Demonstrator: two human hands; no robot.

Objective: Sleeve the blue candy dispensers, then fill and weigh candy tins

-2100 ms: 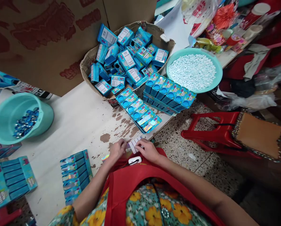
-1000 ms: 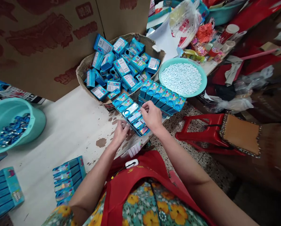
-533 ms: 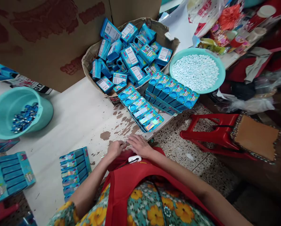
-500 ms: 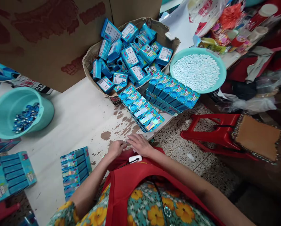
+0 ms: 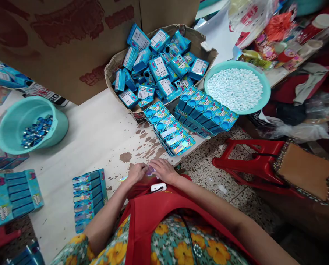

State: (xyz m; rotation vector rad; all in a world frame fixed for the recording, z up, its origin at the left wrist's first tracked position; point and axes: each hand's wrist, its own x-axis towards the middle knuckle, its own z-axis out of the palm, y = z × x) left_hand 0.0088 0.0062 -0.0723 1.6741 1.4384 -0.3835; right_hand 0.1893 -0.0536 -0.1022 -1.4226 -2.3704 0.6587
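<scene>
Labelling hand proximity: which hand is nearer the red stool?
Right. The right hand lies left of the red stool; the left hand is farther left.

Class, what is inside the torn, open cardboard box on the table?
Blue printed containers lie jumbled in the cardboard box; the upper ones cover most of its bottom and anything beneath.

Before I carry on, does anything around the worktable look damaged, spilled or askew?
Yes. The cardboard carton has a ragged, torn rim, and the white tabletop shows brown blotches near the left hand, where its surface looks worn or stained. A white scrap also lies on the speckled floor.
</scene>
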